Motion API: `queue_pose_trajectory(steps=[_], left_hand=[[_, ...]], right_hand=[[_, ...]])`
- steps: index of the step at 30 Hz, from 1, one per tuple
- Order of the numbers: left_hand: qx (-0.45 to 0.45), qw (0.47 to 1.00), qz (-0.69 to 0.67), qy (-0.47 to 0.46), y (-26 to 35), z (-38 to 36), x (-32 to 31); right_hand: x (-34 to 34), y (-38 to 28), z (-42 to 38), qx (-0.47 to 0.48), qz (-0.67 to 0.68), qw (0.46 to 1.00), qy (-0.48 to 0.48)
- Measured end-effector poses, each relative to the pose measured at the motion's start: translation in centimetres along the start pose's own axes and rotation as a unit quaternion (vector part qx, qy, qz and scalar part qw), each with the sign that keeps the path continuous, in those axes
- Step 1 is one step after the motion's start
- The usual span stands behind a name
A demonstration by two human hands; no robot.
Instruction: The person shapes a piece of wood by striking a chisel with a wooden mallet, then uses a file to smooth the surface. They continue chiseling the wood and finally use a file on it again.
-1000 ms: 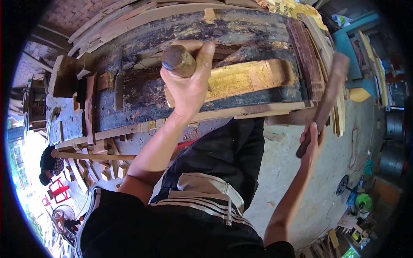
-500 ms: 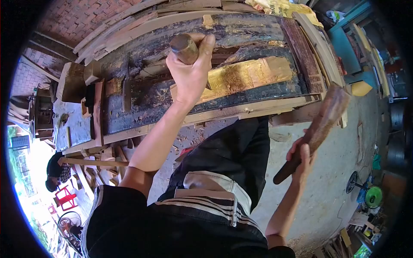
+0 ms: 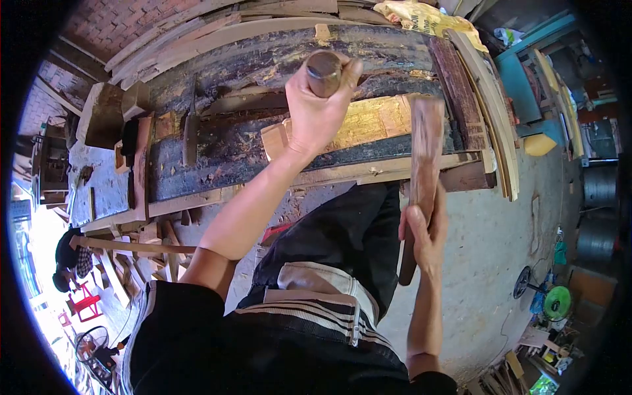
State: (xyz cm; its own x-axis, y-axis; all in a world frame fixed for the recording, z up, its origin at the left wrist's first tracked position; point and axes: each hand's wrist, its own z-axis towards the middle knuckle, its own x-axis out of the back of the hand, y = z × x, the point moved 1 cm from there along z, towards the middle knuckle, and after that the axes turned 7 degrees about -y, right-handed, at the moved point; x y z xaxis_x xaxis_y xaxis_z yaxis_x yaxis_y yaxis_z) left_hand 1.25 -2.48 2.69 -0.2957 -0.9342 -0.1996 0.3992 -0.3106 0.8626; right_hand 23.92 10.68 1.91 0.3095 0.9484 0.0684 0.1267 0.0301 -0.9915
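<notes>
Upright in my left hand (image 3: 317,118) is a chisel (image 3: 324,71), its round wooden handle end facing up at me. The fist hides its blade. Beneath that hand lies a yellowish wooden board (image 3: 368,124) with a rough, cut upper face, on the dark workbench (image 3: 230,161). My right hand (image 3: 426,240) is wrapped around the narrow grip of a wooden mallet (image 3: 428,141), a worn club-like piece. The mallet's thick end points away from me and overlaps the board's right end in view, apart from the chisel.
A dark hand tool (image 3: 191,135) and wooden blocks (image 3: 105,115) lie on the bench's left side. Long planks (image 3: 484,105) border its right edge. A person (image 3: 69,260) is far left. A green fan (image 3: 557,303) stands at right on the concrete floor (image 3: 487,263).
My right hand has swung the mallet left and turned it more upright, from beyond the bench's corner to the board's right end. My left hand has shifted right along the board with the chisel.
</notes>
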Motion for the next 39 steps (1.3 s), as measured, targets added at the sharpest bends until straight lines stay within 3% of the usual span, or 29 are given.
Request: queue_pose_trajectory(steps=[3, 4, 5, 7, 8, 9, 10, 11, 12, 14, 16, 17, 18, 19, 20, 21, 22, 23, 24, 25, 26, 28, 29, 31, 36, 39], left_hand=[[-0.005, 0.997, 0.074, 0.005, 0.4, 0.0, -0.3], [-0.017, 0.999, 0.032, 0.004, -0.2, -0.2, -0.1], [0.008, 1.0, 0.013, 0.004, -0.1, 0.0, -0.2], [0.025, 1.0, -0.008, -0.001, 0.3, 0.0, -0.3], [-0.032, 0.999, 0.027, 0.01, 0.3, -0.3, -0.3], [-0.087, 0.994, 0.06, 0.022, 0.2, -0.5, -0.3], [-0.088, 0.994, 0.058, 0.019, 0.1, -0.7, -0.2], [-0.049, 0.998, 0.04, 0.006, -0.3, -0.8, 0.0], [-0.01, 1.0, 0.021, -0.004, -1.0, -0.9, 0.2], [-0.007, 1.0, 0.006, 0.027, -3.0, -1.2, 0.5], [0.02, 0.979, -0.201, 0.02, -0.5, -0.8, 0.0], [0.048, 0.96, -0.277, 0.003, -2.1, -1.2, 0.7], [0.016, 0.994, -0.105, 0.0, -1.5, -1.3, 1.0], [-0.015, 0.994, -0.108, 0.009, -1.0, -1.4, 1.2], [-0.048, 0.992, -0.113, 0.02, -0.4, -1.4, 1.4], [-0.033, 0.99, -0.122, 0.068, -0.5, -0.9, 1.5], [-0.034, 0.996, -0.067, 0.04, -1.0, -0.9, 3.1], [-0.009, 0.996, -0.053, 0.068, -0.5, -0.8, 3.6], [0.013, 0.994, -0.038, 0.098, -0.1, -0.7, 3.9], [-0.002, 0.984, -0.159, 0.082, -0.4, -0.9, 4.2], [0.002, 0.984, -0.157, 0.086, -0.5, -1.0, 4.6], [-0.008, 0.974, -0.188, 0.127, -0.4, -0.9, 5.1], [-0.008, 0.975, -0.184, 0.122, -0.2, -1.0, 5.0], [0.0, 0.979, -0.172, 0.106, 0.2, -1.5, 4.5], [0.001, 0.992, -0.11, 0.059, 0.5, -1.8, 3.1], [-0.001, 0.994, -0.086, 0.068, 0.4, -1.7, 2.2]], right_hand=[[-0.8, -6.2, 2.8, 0.155, -0.045, 0.987, 0.023], [-0.9, -8.5, 3.9, 0.224, -0.068, 0.972, 0.025], [-1.1, -10.4, 5.0, 0.233, -0.068, 0.97, 0.03], [-2.3, -14.2, 6.9, 0.396, -0.266, 0.879, 0.019], [-3.1, -15.1, 7.2, 0.463, -0.36, 0.81, 0.014], [-3.8, -15.3, 7.3, 0.347, -0.46, 0.816, -0.047], [-4.6, -15.4, 7.4, 0.219, -0.546, 0.801, -0.109], [-5.1, -16.3, 7.4, 0.163, -0.596, 0.778, -0.113], [-5.1, -16.3, 7.5, 0.161, -0.598, 0.777, -0.113], [-5.2, -16.1, 7.4, 0.298, -0.508, 0.807, -0.054], [-5.7, -15.9, 7.4, 0.308, -0.447, 0.839, -0.042], [-6.1, -15.7, 7.5, 0.232, -0.491, 0.836, -0.084], [-6.2, -15.6, 7.6, 0.156, -0.528, 0.825, -0.124], [-6.2, -16.0, 7.8, 0.068, -0.507, 0.845, -0.157], [-5.8, -15.0, 7.9, 0.065, -0.502, 0.848, -0.156], [-5.0, -13.2, 8.0, 0.173, -0.452, 0.868, -0.111], [-4.2, -11.0, 8.2, 0.275, -0.396, 0.874, -0.066], [-3.2, -8.8, 8.8, 0.352, -0.364, 0.862, -0.03], [-2.7, -7.7, 8.2, 0.348, -0.365, 0.863, -0.037], [-2.2, -6.7, 7.0, 0.224, -0.264, 0.938, -0.026], [-1.6, -5.5, 5.9, 0.092, -0.156, 0.983, -0.011], [-0.5, -1.9, 4.4, 0.012, -0.093, 0.995, 0.021], [0.0, -0.7, 3.4, 0.007, -0.093, 0.995, 0.021], [0.5, 1.2, 1.5, -0.095, -0.079, 0.992, 0.018], [-0.1, 2.4, 0.3, -0.153, -0.067, 0.986, 0.007], [-1.1, -0.8, 2.5, -0.06, -0.069, 0.996, -0.013]])
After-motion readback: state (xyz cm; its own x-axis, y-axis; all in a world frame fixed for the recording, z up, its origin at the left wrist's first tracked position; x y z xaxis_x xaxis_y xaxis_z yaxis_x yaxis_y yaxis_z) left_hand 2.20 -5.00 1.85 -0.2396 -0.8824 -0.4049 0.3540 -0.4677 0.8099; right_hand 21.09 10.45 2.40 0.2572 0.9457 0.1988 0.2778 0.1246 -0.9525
